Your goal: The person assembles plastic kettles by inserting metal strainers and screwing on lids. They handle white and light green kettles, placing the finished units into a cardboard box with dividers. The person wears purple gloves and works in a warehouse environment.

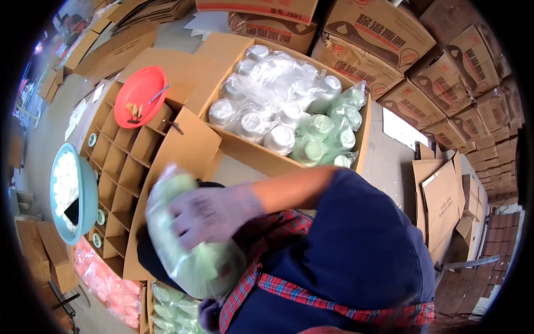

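My right hand point(208, 214), in a grey-purple glove, reaches across from the right with its fingers closed on a long pale-green object in a clear plastic bag point(194, 264). The bagged object lies slanted over the near edge of a cardboard carton with a grid of dividers point(123, 162). A bit of purple glove, seemingly my left hand point(209, 315), shows below the bag; its fingers are hidden. Several small round greenish-white pieces point(100, 217) show in the divider cells along the left side. Motion blurs the bag's upper end and my right fingers.
An open carton point(250, 154) holds silver and pale-green bagged cylinders. On the dividers sit a red bowl point(151, 78) and a blue basin point(88, 192) of white pieces. Pink bagged items point(111, 281) and green bagged items point(167, 306) lie near. Stacked cartons point(378, 33) stand right.
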{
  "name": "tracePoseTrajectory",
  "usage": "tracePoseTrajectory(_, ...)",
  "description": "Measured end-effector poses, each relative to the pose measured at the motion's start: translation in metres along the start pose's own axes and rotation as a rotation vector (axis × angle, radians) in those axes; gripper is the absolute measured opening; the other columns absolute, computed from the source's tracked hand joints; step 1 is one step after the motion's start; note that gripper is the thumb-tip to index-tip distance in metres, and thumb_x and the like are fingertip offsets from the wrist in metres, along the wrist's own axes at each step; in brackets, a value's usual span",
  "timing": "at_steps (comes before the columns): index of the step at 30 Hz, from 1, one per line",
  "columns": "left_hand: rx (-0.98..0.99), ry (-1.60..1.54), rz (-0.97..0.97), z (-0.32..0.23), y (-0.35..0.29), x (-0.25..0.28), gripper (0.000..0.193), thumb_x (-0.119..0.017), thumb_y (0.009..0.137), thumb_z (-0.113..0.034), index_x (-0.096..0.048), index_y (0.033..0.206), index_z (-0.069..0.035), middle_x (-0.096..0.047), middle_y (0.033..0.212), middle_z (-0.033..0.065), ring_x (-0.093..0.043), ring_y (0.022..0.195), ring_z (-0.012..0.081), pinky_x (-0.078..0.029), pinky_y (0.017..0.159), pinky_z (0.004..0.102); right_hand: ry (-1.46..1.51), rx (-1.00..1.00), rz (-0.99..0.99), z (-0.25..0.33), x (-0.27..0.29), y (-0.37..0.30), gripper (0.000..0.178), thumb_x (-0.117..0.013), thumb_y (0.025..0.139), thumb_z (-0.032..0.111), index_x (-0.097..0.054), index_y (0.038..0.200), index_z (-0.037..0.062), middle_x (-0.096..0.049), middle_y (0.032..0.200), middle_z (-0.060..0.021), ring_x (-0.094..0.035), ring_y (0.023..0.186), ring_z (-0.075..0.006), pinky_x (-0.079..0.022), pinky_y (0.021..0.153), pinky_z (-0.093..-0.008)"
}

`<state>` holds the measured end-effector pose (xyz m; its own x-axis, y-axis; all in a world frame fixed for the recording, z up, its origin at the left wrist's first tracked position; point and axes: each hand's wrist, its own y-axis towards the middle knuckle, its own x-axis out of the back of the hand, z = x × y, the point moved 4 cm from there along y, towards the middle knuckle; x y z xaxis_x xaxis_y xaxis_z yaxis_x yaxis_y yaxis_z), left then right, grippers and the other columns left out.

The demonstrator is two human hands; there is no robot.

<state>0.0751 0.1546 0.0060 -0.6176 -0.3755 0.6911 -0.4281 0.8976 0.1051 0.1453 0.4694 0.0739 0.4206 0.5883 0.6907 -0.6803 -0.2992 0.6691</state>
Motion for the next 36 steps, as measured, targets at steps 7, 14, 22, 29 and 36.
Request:
tracePoseTrajectory(7, -0.233, 0.037, -0.154, -0.030, 0.135, 0.008, 0.017, -0.056, 0.093, 0.005, -0.066, 0.106, 0.003, -0.067, 0.114, 0.0206, -0.065, 0.106, 0.0328, -0.052, 0.094, 0.0415, -0.244, -1.642, -0.500, 0.050, 0.168, -0.267, 0.038, -0.068, 0.088, 0.009, -0.069, 0.126, 0.0044, -0.072, 0.086, -0.0079, -0.063, 0.073, -0.0092, -0.055, 0.070, -0.0284)
tracePoseTrajectory(14, -0.366, 0.257, 0.113, -0.065, 0.209, -0.022, 0.020, -0.062, 0.085, 0.002, -0.066, 0.105, 0.000, -0.068, 0.114, 0.0173, -0.062, 0.107, 0.0403, -0.049, 0.096, 0.0498, -1.320, -1.488, 0.331, -0.029, 0.265, -0.391, 0.025, -0.062, 0.090, 0.012, -0.075, 0.110, 0.0075, -0.077, 0.100, -0.0142, -0.074, 0.090, -0.0324, -0.059, 0.076, -0.0419)
tracePoseTrajectory(22, -0.200, 0.378, 0.164, 0.020, 0.194, -0.006, 0.025, -0.063, 0.089, 0.000, -0.066, 0.113, -0.002, -0.067, 0.118, 0.0172, -0.063, 0.110, 0.0368, -0.050, 0.097, 0.0459, -0.881, -1.624, 0.941, -0.159, 0.181, -0.550, 0.022, -0.059, 0.092, 0.011, -0.079, 0.101, 0.0098, -0.077, 0.102, -0.0129, -0.075, 0.095, -0.0298, -0.059, 0.077, -0.0406)
tracePoseTrajectory(29, 0.032, 0.506, 0.153, 0.089, 0.167, 0.043, 0.022, -0.064, 0.095, -0.011, -0.069, 0.115, -0.004, -0.069, 0.116, 0.0164, -0.066, 0.108, 0.0345, -0.052, 0.096, 0.0441, -0.669, -1.663, 0.928, -0.208, 0.115, -0.628, 0.025, -0.057, 0.094, 0.012, -0.078, 0.106, 0.0114, -0.076, 0.106, -0.0126, -0.073, 0.102, -0.0306, -0.059, 0.081, -0.0438)
tracePoseTrajectory(36, -0.601, 0.544, 0.149, 0.147, 0.146, 0.101, 0.021, -0.071, 0.095, -0.018, -0.072, 0.111, -0.004, -0.073, 0.109, 0.0154, -0.070, 0.102, 0.0330, -0.055, 0.092, 0.0426, -0.530, -1.955, 0.471, -0.179, 0.245, -0.528, 0.029, -0.060, 0.082, 0.020, -0.075, 0.106, 0.0145, -0.074, 0.109, -0.0136, -0.070, 0.105, -0.0313, -0.055, 0.091, -0.0454)
